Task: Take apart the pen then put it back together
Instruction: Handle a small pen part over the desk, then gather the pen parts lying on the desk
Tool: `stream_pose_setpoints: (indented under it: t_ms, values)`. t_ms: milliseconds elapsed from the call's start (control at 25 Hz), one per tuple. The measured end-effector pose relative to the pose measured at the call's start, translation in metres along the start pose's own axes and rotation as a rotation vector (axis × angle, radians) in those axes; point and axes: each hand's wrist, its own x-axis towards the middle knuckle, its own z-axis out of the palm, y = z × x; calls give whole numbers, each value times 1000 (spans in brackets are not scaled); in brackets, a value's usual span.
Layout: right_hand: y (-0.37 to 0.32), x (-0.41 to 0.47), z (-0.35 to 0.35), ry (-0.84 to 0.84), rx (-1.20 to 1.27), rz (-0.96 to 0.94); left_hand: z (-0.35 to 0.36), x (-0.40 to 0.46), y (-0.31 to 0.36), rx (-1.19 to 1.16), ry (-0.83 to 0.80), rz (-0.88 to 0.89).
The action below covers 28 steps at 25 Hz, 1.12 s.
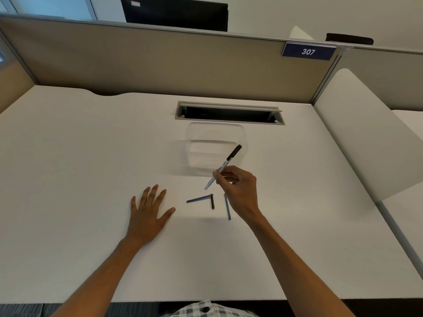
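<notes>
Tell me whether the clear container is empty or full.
Empty: the clear container shows only its see-through walls and the white desk beneath.

I'm standing in an office cubicle. Fabric partitions (pixel 160 62) are enclosing a white desk (pixel 68 156) (numbered plate (pixel 308 51) reading 307).

The right hand (pixel 238 188) hides part of one blue stick (pixel 228 208). The pen (pixel 225 167) words are too blurry to read.

The right hand (pixel 238 188) is pinching a white pen (pixel 223 167) with a black cap, tilted above the bench (pixel 68 156). The left hand (pixel 146 213) is lying flat, fingers spread, near three dark pen parts (pixel 200 199).
</notes>
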Motion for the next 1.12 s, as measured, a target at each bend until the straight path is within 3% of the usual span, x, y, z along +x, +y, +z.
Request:
stream_pose_setpoints:
  t_ms: [160,320,440,720,1120]
  values:
    - [-1,-5,-8,-67,-96,14,-17,0,18,-85,138,47]
    - [1,-14,-15,-154,-191,40,-55,-3,58,-125,425,223]
    - [-2,-20,-16,-214,-210,14,-77,-2,83,-103,527,382]
    - [-14,-27,-18,-365,-259,-93,-95,8,108,50,449,661]
    - [-16,-34,-19,-266,-98,-43,-101,1,93,32,326,624]
